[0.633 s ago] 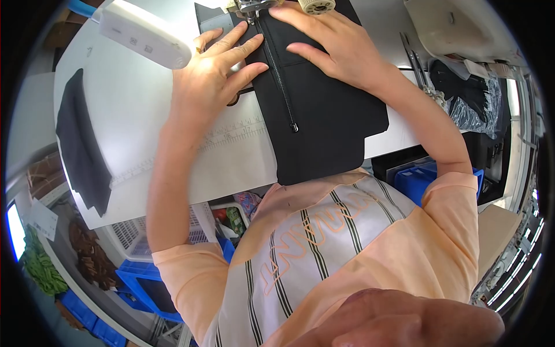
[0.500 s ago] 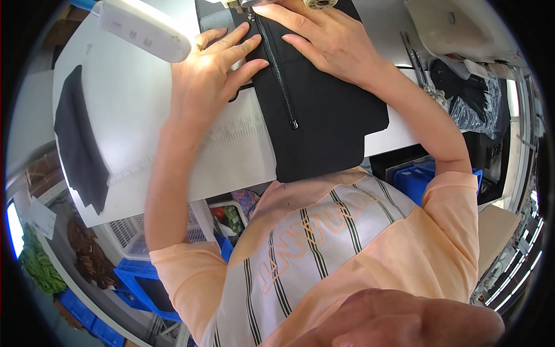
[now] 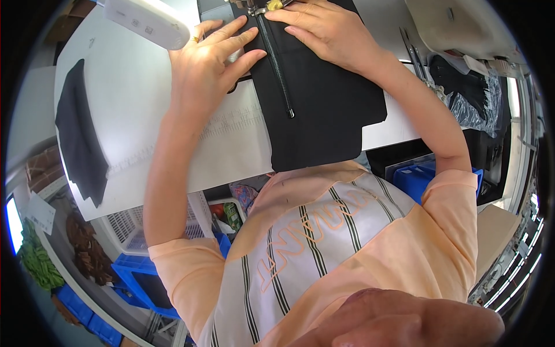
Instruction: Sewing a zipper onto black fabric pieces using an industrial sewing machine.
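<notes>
A black fabric panel (image 3: 324,115) lies on the white worktable, its near edge close to my shirt. A zipper (image 3: 274,66) runs lengthwise down it, with the slider at the near end. At the zipper's far end is a sewing machine's presser foot (image 3: 252,10), partly cut off by the upper edge. My left hand (image 3: 217,55) lies flat with fingers spread, fingertips on the panel's left edge beside the zipper. My right hand (image 3: 332,32) rests on the panel to the right of the foot, fingers stretched out and pressing the cloth.
A white lamp-like device (image 3: 147,23) juts in at upper left. Another black cloth piece (image 3: 81,133) lies on the table's left end. Tweezers or scissors (image 3: 413,55) and a plastic bag of black pieces (image 3: 468,95) are at right. A white basket (image 3: 133,228) stands below the table.
The black panel with its zipper has moved a little away from me, toward the presser foot. My right hand has shifted slightly back along the cloth; my left hand stays almost in place.
</notes>
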`<state>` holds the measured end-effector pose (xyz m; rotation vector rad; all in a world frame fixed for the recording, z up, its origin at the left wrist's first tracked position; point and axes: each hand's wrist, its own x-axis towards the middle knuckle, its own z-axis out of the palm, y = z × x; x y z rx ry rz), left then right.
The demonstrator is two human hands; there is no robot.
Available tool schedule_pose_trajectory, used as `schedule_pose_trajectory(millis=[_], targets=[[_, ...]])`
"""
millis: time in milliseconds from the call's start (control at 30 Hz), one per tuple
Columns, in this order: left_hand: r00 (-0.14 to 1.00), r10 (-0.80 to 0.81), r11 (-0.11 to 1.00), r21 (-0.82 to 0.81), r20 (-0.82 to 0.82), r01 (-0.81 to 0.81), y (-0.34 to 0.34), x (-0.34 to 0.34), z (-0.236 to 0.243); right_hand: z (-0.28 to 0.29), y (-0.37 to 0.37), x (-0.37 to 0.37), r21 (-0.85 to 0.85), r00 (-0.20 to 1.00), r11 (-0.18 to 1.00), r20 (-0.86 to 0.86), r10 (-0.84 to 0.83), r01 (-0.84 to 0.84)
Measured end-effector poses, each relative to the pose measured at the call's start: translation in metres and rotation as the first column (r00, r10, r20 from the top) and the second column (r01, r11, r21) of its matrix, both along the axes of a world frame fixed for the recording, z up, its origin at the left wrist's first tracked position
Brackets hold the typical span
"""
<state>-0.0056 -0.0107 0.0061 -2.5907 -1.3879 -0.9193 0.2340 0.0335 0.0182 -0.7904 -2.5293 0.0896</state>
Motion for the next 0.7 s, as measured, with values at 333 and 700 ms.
schedule_pose_trajectory(millis=[333,700], targets=[[0.980,-0.198,0.923,-0.340,-0.018,0.180,-0.123,0.005,0.027,0.007,-0.128,0.071,-0.113,0.956,0.964,0.143,0.255,-0.240],[0.937,-0.046,0.945,-0.290,0.347,0.154,-0.093,0.037,0.014,0.040,-0.135,0.051,0.015,0.829,0.931,-0.448,0.333,-0.366]])
